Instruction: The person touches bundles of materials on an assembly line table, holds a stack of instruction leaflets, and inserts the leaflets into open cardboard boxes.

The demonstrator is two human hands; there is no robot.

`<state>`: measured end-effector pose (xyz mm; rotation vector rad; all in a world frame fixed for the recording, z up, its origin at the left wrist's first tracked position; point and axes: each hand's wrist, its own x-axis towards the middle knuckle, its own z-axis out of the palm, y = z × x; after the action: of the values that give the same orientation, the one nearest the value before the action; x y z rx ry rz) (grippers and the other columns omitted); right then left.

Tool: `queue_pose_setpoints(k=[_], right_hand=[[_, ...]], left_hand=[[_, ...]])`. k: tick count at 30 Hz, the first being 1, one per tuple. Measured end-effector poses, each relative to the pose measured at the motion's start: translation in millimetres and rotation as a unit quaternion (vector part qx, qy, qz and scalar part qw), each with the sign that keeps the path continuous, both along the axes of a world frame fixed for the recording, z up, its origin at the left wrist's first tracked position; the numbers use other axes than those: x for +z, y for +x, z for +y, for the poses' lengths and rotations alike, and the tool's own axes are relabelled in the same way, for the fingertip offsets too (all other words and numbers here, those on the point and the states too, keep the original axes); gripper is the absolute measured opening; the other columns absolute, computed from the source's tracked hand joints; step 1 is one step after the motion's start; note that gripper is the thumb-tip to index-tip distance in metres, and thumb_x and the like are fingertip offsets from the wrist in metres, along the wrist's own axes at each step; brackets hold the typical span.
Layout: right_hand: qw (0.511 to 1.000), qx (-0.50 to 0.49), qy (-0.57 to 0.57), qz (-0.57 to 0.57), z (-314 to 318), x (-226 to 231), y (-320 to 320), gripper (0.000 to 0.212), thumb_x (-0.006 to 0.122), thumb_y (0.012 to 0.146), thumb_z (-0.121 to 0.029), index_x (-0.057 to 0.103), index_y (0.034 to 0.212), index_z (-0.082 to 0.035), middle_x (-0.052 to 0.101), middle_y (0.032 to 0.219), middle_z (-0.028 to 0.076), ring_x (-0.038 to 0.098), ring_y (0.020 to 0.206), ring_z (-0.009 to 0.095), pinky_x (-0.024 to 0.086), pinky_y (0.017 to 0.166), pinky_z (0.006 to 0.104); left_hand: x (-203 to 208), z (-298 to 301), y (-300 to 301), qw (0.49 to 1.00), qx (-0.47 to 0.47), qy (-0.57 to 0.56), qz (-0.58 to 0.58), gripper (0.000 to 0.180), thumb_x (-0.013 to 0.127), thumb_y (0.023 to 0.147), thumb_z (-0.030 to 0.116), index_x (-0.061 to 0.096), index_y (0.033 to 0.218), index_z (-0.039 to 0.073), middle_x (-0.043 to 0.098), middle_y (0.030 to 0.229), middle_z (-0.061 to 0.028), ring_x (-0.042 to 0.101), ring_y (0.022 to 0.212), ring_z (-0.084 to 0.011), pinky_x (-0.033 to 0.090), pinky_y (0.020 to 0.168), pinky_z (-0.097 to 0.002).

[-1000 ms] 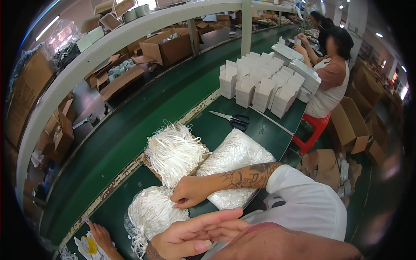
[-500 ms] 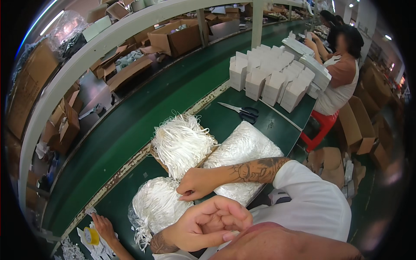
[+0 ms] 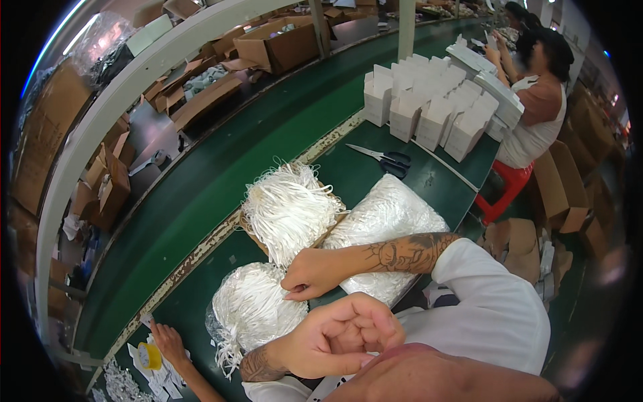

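My right hand (image 3: pixel 315 271) reaches in from the right, its fingers pinched together over the edge of a bundle of white cords (image 3: pixel 251 301) in clear plastic. Whatever lies between those fingertips is hidden or too small to name. Closer to me, my left hand (image 3: pixel 345 331) is turned palm up, fingers loosely curled and thumb apart, with nothing seen in it. Behind the bundle, a heap of white looped cords (image 3: pixel 291 208) lies in a shallow brown cardboard box. Beside it and under my right forearm rests a full clear bag of white material (image 3: pixel 385 214).
Scissors (image 3: pixel 382 159) lie beyond the bag, near several white boxes (image 3: pixel 435 100). Another person's hand (image 3: pixel 167 342) is at lower left, beside yellow tape (image 3: pixel 149 356). A co-worker sits on a red stool (image 3: pixel 502 191). A green conveyor belt (image 3: pixel 201 194) runs along the table's far edge.
The whole view has shifted a little, so things sit slightly farther right. My hands keep nearly the same pose. The far co-worker's hands have moved slightly.
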<state>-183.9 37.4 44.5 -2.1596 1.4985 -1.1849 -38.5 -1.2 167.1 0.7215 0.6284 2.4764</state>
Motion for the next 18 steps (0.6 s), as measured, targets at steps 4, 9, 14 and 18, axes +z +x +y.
queue_pose_setpoints(k=[4, 9, 14, 18], right_hand=[[1.0, -0.001, 0.008, 0.0, -0.6, -1.1, -0.2, 0.034, 0.066, 0.089, -0.022, 0.05, 0.064, -0.006, 0.053, 0.057, 0.01, 0.054, 0.053, 0.033, 0.041, 0.048, 0.0416], [1.0, 0.001, 0.011, -0.012, -0.5, -1.6, -1.1, 0.034, 0.066, 0.089, -0.022, 0.049, 0.064, -0.006, 0.053, 0.056, 0.01, 0.054, 0.053, 0.033, 0.041, 0.048, 0.0417], [1.0, 0.003, 0.031, -0.002, 1.0, 2.4, -1.5, 0.031, 0.065, 0.088, -0.025, 0.051, 0.068, -0.005, 0.055, 0.059, 0.012, 0.056, 0.056, 0.035, 0.042, 0.052, 0.042], [0.998, 0.004, 0.056, 0.013, 2.9, 3.3, -2.3, 0.028, 0.064, 0.085, -0.027, 0.053, 0.072, -0.004, 0.058, 0.062, 0.014, 0.059, 0.06, 0.036, 0.044, 0.056, 0.0428]], left_hand=[[-3.5, 1.5, -1.2, 1.0, 0.006, -0.002, 0.005, 0.043, 0.055, 0.09, -0.014, 0.04, 0.128, 0.0, 0.053, 0.118, -0.0181, 0.055, 0.109, -0.0187, 0.044, 0.094, -0.0325], [-3.7, 1.7, -1.8, 1.0, 0.01, -0.016, -0.009, 0.042, 0.056, 0.09, -0.014, 0.041, 0.126, 0.001, 0.056, 0.113, -0.019, 0.057, 0.104, -0.0182, 0.046, 0.09, -0.0306], [-3.7, 2.9, -1.9, 0.999, 0.008, -0.011, -0.031, 0.037, 0.057, 0.089, -0.015, 0.043, 0.118, 0.002, 0.057, 0.109, -0.0205, 0.058, 0.1, -0.0179, 0.046, 0.086, -0.0294], [-2.9, 3.8, -2.3, 0.999, 0.018, -0.025, -0.036, 0.034, 0.059, 0.088, -0.016, 0.043, 0.112, 0.003, 0.058, 0.108, -0.021, 0.058, 0.098, -0.0176, 0.046, 0.085, -0.0293]])
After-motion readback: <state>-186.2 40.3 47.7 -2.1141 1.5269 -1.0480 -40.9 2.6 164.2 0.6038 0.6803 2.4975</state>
